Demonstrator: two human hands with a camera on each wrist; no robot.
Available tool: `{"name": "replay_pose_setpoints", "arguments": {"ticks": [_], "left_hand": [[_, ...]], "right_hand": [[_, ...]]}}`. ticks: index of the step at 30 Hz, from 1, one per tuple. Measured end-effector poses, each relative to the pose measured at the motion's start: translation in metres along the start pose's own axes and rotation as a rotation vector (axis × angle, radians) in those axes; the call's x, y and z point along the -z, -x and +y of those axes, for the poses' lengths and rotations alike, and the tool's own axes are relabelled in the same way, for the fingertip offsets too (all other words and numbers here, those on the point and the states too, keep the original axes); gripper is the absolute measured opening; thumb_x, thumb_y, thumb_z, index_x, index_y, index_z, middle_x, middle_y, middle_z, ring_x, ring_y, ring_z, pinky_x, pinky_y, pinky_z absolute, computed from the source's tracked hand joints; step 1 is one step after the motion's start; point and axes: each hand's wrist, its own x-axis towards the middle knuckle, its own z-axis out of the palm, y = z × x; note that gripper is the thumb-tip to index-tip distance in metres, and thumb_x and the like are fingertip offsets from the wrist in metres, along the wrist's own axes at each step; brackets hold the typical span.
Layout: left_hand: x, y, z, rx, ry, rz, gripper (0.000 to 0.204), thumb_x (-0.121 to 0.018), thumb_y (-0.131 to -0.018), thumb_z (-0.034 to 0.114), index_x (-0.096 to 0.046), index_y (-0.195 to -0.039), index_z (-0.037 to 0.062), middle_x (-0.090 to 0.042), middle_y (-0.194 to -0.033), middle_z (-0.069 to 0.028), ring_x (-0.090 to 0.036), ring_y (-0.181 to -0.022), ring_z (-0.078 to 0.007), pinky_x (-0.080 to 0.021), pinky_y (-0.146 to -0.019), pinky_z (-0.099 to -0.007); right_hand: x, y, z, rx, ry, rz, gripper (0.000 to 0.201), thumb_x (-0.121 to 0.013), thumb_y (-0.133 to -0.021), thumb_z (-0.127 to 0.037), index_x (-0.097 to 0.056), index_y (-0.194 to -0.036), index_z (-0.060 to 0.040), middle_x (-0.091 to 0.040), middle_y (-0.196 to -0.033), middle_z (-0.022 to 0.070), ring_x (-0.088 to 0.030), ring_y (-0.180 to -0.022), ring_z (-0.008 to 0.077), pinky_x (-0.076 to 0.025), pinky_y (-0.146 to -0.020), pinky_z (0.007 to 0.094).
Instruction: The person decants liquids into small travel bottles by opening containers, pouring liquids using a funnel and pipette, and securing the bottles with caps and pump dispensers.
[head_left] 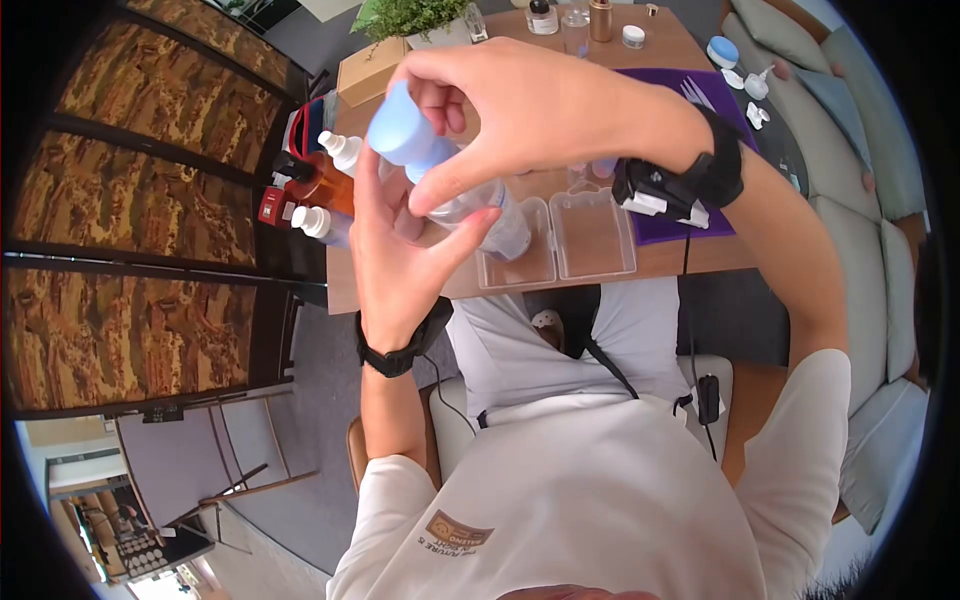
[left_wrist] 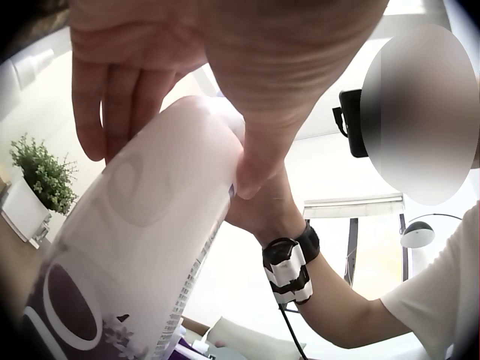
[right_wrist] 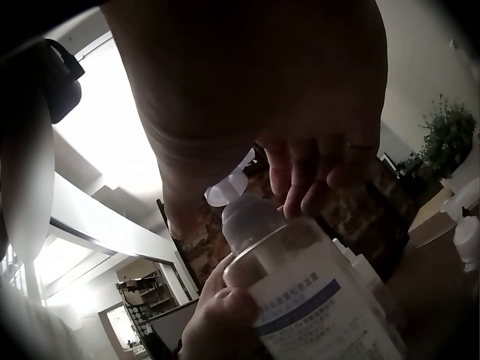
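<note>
A clear bottle (head_left: 510, 235) is held tilted above the table, topped by a light blue pump head (head_left: 400, 130). The left hand (head_left: 400, 262) grips its upper body, thumb on the near side. From the right, the right hand (head_left: 540, 100) curls thumb and fingers round the pump head and collar. In the left wrist view the bottle (left_wrist: 150, 180) shows purple print, beside the left hand (left_wrist: 247, 67). In the right wrist view, the bottle (right_wrist: 315, 292) has a blue-banded label, and the right hand (right_wrist: 262, 82) arches over the pump head (right_wrist: 251, 217).
A divided clear tray (head_left: 595, 235) lies near the table's front edge (head_left: 460, 290). White-capped and amber bottles (head_left: 330, 185) stand at the left, with a cardboard box (head_left: 370, 72) and a potted plant (head_left: 415, 20) behind. A purple mat (head_left: 655, 225) is at the right.
</note>
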Motion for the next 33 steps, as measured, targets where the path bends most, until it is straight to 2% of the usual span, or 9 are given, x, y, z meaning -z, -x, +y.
{"name": "replay_pose_setpoints", "arguments": {"ticks": [8, 11, 14, 19, 23, 26, 29, 31, 33], "left_hand": [[-0.003, 0.010, -0.010, 0.015, -0.208, -0.024, 0.104, -0.094, -0.075, 0.015, -0.030, -0.156, -0.0040, -0.073, -0.124, -0.0215, -0.073, -0.112, -0.0263, -0.057, -0.097, -0.0385], [-0.005, 0.014, -0.014, 0.051, -0.205, 0.007, 0.101, -0.094, -0.074, 0.020, -0.035, -0.153, -0.0020, -0.073, -0.121, -0.0228, -0.075, -0.108, -0.0285, -0.056, -0.096, -0.0394], [-0.007, 0.015, -0.016, 0.101, -0.114, -0.004, 0.106, -0.094, -0.073, 0.023, -0.033, -0.156, -0.0004, -0.073, -0.121, -0.0245, -0.075, -0.111, -0.0328, -0.055, -0.100, -0.0402], [-0.007, 0.017, -0.028, -0.044, -0.207, 0.006, 0.112, -0.095, -0.071, 0.024, -0.031, -0.161, 0.0017, -0.073, -0.125, -0.0256, -0.071, -0.120, -0.0377, -0.054, -0.105, -0.0435], [-0.011, 0.020, -0.032, 0.013, -0.127, -0.002, 0.114, -0.095, -0.071, 0.025, -0.030, -0.161, 0.0018, -0.069, -0.132, -0.0262, -0.069, -0.123, -0.0408, -0.055, -0.104, -0.0458], [-0.008, 0.023, -0.019, 0.007, -0.218, 0.003, 0.114, -0.095, -0.072, 0.026, -0.030, -0.161, 0.0015, -0.069, -0.132, -0.0246, -0.070, -0.120, -0.0399, -0.055, -0.104, -0.0449], [-0.010, 0.024, -0.023, -0.028, -0.215, 0.016, 0.113, -0.095, -0.073, 0.028, -0.030, -0.161, 0.0011, -0.070, -0.127, -0.0221, -0.070, -0.117, -0.0376, -0.055, -0.104, -0.0440], [-0.010, 0.026, -0.020, -0.010, -0.207, 0.022, 0.115, -0.096, -0.072, 0.030, -0.030, -0.161, 0.0003, -0.070, -0.126, -0.0212, -0.069, -0.117, -0.0360, -0.053, -0.105, -0.0438], [-0.009, 0.027, -0.022, -0.013, -0.204, 0.017, 0.117, -0.097, -0.072, 0.032, -0.029, -0.161, 0.0000, -0.071, -0.126, -0.0211, -0.069, -0.117, -0.0360, -0.053, -0.105, -0.0439]], "right_hand": [[-0.019, 0.020, 0.013, 0.101, -0.044, 0.085, 0.072, -0.082, -0.079, -0.027, -0.058, -0.143, -0.0054, -0.071, -0.107, 0.0113, -0.066, -0.095, 0.0252, -0.054, -0.088, 0.0350], [-0.023, 0.024, 0.007, 0.029, 0.042, 0.119, 0.071, -0.077, -0.081, -0.022, -0.056, -0.148, -0.0085, -0.071, -0.115, 0.0113, -0.067, -0.099, 0.0255, -0.053, -0.090, 0.0357], [-0.019, 0.025, -0.005, -0.112, 0.022, 0.046, 0.074, -0.078, -0.081, -0.023, -0.055, -0.150, -0.0104, -0.070, -0.117, 0.0117, -0.067, -0.103, 0.0259, -0.052, -0.092, 0.0357], [-0.023, 0.032, 0.005, -0.009, -0.044, 0.061, 0.080, -0.083, -0.079, -0.026, -0.054, -0.152, -0.0115, -0.070, -0.116, 0.0120, -0.066, -0.104, 0.0250, -0.051, -0.096, 0.0361], [-0.024, 0.037, -0.004, -0.092, 0.035, 0.084, 0.079, -0.078, -0.081, -0.019, -0.050, -0.155, -0.0128, -0.071, -0.124, 0.0122, -0.067, -0.108, 0.0250, -0.051, -0.098, 0.0371], [-0.021, 0.039, -0.008, -0.145, 0.029, 0.041, 0.080, -0.075, -0.081, -0.013, -0.048, -0.157, -0.0131, -0.070, -0.127, 0.0115, -0.067, -0.112, 0.0248, -0.050, -0.103, 0.0385], [-0.024, 0.040, 0.001, -0.028, -0.084, 0.064, 0.079, -0.080, -0.083, -0.022, -0.049, -0.154, -0.0099, -0.070, -0.120, 0.0173, -0.069, -0.107, 0.0296, -0.055, -0.096, 0.0404], [-0.025, 0.042, 0.000, -0.037, -0.067, 0.072, 0.085, -0.083, -0.081, -0.022, -0.046, -0.157, -0.0116, -0.067, -0.127, 0.0176, -0.068, -0.110, 0.0311, -0.054, -0.096, 0.0401], [-0.028, 0.042, -0.007, -0.109, -0.024, 0.119, 0.088, -0.087, -0.078, -0.027, -0.048, -0.156, -0.0120, -0.067, -0.124, 0.0166, -0.067, -0.108, 0.0301, -0.054, -0.095, 0.0395]]}}
